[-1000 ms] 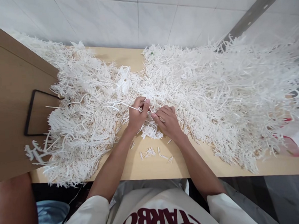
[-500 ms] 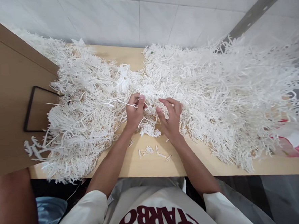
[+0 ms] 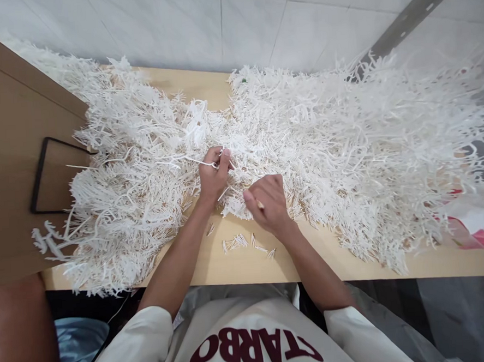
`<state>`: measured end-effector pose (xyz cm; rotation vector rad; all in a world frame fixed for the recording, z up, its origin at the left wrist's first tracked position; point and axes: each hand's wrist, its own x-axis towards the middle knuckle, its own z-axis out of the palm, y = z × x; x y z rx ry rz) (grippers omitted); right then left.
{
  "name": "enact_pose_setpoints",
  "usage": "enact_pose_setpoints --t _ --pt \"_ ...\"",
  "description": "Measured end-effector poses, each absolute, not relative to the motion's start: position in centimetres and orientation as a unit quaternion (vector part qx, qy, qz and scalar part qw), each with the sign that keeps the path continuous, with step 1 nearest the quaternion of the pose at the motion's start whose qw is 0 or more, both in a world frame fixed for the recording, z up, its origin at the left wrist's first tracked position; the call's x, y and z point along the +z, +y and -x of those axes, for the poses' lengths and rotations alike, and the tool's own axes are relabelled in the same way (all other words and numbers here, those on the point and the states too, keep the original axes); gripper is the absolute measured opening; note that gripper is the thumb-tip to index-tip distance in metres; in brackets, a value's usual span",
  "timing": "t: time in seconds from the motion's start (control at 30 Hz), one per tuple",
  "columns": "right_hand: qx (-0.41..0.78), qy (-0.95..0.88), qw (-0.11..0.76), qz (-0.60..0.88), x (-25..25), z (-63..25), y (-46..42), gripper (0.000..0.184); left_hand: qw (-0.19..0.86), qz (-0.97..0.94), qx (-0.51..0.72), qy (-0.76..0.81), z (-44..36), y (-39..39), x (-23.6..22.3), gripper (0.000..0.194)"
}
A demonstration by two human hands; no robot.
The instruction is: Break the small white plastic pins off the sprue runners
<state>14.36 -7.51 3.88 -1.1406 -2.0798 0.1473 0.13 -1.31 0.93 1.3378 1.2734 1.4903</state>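
Observation:
My left hand (image 3: 214, 176) is closed in a pinch around a thin white branching stem (image 3: 202, 161), which looks like plastic and sticks out to the left past the fingers. To the right and slightly nearer, my right hand (image 3: 271, 204) has its fingers curled downward and the thumb pointing left. Whatever lies inside those fingers is hidden. Under and around both hands spread heaps of similar white stems, a left heap (image 3: 127, 177) and a larger right heap (image 3: 346, 142). Several small white pieces (image 3: 241, 240) lie loose on the wooden table (image 3: 214, 267) between my forearms.
A cardboard box (image 3: 15, 162) with a black rectangular wire frame (image 3: 39, 174) against it stands at the left. A red and white plastic bag (image 3: 476, 218) lies at the right. Behind the table are a tiled wall (image 3: 253, 30) and a slotted metal post (image 3: 412, 20).
My right hand has moved down and slightly left, and its spread fingers have curled in. The left hand keeps its pinch on the stem. The view has shifted slightly.

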Motion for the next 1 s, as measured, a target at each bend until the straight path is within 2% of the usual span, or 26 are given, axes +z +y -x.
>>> enact_pose_setpoints --t 0.07,0.13,0.23,0.3,0.43,0.5,0.67,1.0 --pt "0.062 -0.766 0.368 0.523 3.5 -14.5 -6.8 0.017 0.395 -0.517 0.584 0.486 -0.1 -1.4 1.1 0.028" --pt "0.078 -0.771 0.324 0.543 3.0 -14.8 -6.0 0.021 0.413 -0.527 0.573 0.472 -0.3 -1.6 1.2 0.028" --pt "0.083 -0.822 0.272 0.493 2.7 -15.1 -5.6 0.024 0.415 -0.546 0.562 0.462 -0.5 -1.9 1.3 0.028" --pt "0.069 -0.827 0.278 0.484 2.8 -15.0 -5.7 0.030 0.415 -0.544 0.566 0.460 -0.6 -1.9 1.3 0.027" --pt "0.083 -0.757 0.321 0.563 3.0 -14.6 -6.0 0.023 0.433 -0.522 0.576 0.456 -0.5 -1.8 1.2 0.028" --pt "0.108 -0.733 0.328 0.586 2.9 -14.5 -5.9 0.026 0.439 -0.523 0.571 0.455 -0.4 -1.8 1.2 0.028" --pt "0.112 -0.788 0.287 0.534 2.7 -14.7 -5.6 0.026 0.429 -0.538 0.565 0.456 -0.5 -1.8 1.2 0.025" --pt "0.103 -0.816 0.279 0.496 2.5 -14.3 -5.7 0.027 0.388 -0.556 0.559 0.477 -0.7 -1.9 1.0 0.025"
